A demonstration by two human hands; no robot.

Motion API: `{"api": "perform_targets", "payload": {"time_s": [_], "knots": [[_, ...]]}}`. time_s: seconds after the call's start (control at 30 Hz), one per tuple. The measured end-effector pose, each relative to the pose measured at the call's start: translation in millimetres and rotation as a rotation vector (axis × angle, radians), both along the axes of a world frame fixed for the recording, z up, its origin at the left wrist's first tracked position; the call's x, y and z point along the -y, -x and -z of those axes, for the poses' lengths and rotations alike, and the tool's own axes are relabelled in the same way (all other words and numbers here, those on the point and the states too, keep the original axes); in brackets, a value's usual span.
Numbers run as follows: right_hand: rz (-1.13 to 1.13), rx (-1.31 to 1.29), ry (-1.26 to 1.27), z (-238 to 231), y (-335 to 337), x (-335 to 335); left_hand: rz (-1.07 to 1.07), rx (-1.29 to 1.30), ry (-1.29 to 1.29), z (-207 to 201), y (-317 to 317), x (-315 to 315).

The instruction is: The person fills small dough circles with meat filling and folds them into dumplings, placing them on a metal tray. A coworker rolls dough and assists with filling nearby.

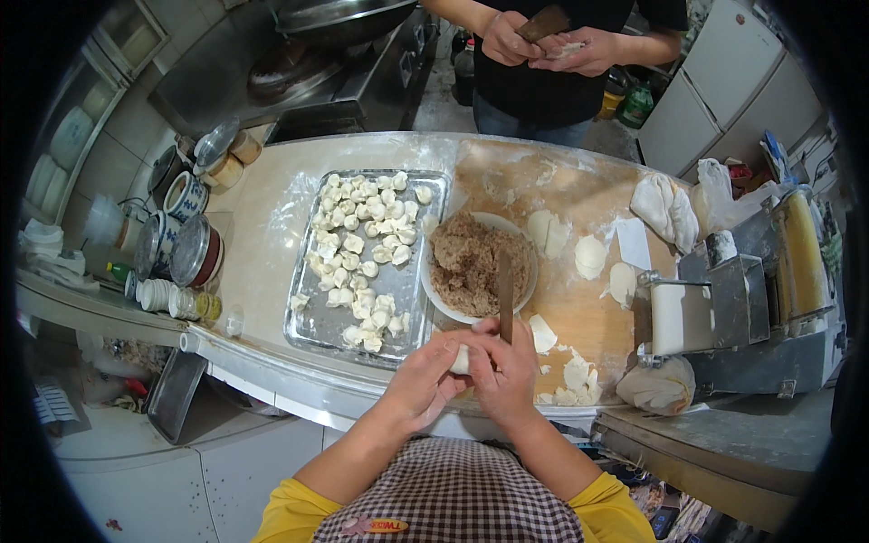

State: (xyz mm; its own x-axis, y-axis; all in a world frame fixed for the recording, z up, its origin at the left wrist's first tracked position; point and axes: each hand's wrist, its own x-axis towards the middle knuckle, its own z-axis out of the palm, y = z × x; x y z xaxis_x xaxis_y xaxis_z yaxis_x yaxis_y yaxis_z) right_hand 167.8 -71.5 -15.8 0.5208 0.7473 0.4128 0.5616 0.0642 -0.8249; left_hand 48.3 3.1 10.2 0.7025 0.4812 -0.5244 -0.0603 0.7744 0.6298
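Close to the table's front edge, my left hand (421, 382) and my right hand (507, 376) meet around a small white dumpling (462, 360). Both are closed, and their fingers partly cover it. My right hand also grips a flat wooden spatula (505, 291), which points up over the brown minced filling (471, 262). That filling is heaped in a white bowl (534, 282) just beyond my hands. To its left, a metal tray (412, 281) carries many folded dumplings (371, 213). Round dough wrappers (590, 257) lie right of the bowl.
Across the table a co-worker's hands (543, 45) hold a wooden spatula and a whitish piece. A metal dough-rolling machine (733, 299) stands right, with cloths (665, 210) beside it. Lidded jars (195, 249) line the left side. Dough scraps (577, 378) lie near the front edge.
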Motion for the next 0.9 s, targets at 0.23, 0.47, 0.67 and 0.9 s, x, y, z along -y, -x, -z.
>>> {"api": "perform_targets", "payload": {"time_s": [0.23,0.47,0.67,0.9], "knots": [[-0.097,-0.129,-0.034,2,16,-6,-0.03,-0.2,-0.537,20,4,21],[-0.128,-0.122,0.064,8,15,0,0.011,-0.123,-0.631,19,8,22],[-0.034,-0.208,0.055,2,13,-3,-0.302,0.126,0.036,31,5,-4],[0.016,-0.295,0.151,7,12,4,-0.1,-0.033,-0.127,19,11,-9]]}}
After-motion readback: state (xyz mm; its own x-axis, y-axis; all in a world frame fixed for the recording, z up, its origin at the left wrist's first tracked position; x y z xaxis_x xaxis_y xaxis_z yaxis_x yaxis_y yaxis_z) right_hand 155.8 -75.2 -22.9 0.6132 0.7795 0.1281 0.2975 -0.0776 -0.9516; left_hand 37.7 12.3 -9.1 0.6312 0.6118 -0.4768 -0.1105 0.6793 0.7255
